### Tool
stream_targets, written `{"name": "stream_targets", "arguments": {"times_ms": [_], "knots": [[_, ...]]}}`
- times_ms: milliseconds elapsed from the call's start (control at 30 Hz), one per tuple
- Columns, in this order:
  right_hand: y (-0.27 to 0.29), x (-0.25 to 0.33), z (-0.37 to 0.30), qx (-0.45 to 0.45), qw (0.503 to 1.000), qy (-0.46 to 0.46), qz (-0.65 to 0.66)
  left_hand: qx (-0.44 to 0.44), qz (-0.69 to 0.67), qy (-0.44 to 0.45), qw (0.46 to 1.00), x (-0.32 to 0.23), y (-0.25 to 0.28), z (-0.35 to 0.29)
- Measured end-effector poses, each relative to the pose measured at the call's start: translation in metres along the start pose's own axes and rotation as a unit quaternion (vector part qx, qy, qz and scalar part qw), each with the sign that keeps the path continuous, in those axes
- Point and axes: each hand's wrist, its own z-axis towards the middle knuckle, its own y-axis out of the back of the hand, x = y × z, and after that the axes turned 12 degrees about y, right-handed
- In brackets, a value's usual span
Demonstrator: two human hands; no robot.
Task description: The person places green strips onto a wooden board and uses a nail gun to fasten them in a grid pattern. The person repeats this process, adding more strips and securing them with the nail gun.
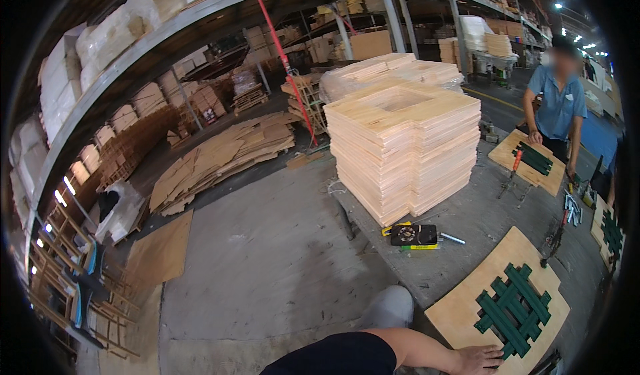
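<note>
My left hand [479, 360] lies with fingers stretched out on the near edge of a plywood panel [460, 303], beside the end of a green strap. Several dark green straps [512, 310] cross each other in a lattice over the middle of that panel, which rests on the grey worktable [427, 262]. My right hand is out of view. Past the panel's far right corner stands a dark slim tool [553, 242], its kind hard to make out.
A tall stack of plywood panels [407, 155] stands on the table. Near it lie a phone-like black device [413, 234] and a metal rod [453, 239]. Across the table, a person [559, 102] handles another strapped panel [543, 178]. Flattened cardboard [227, 155] and stacked chairs [73, 295] are at left.
</note>
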Motion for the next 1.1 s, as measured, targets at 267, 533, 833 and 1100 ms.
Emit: {"name": "stream_targets", "arguments": {"times_ms": [267, 533, 833, 1100], "knots": [[0.001, -0.008, -0.009, 0.014, 1.0, -0.014, -0.006, 0.233, -0.125, 0.109, 0.958, 0.002, -0.009, -0.007], [-0.005, -0.01, -0.001, 0.042, 0.993, -0.097, 0.047, 0.379, -0.082, 0.041, 0.921, 0.027, 0.016, 0.011], [0.02, 0.002, 0.001, 0.022, 0.998, -0.053, -0.019, 0.352, -0.005, -0.022, 0.936, 0.01, 0.003, 0.02], [0.033, 0.059, -0.011, 0.08, 0.974, -0.192, 0.094, 0.316, 0.016, -0.021, 0.948, 0.019, -0.001, 0.01]]}}
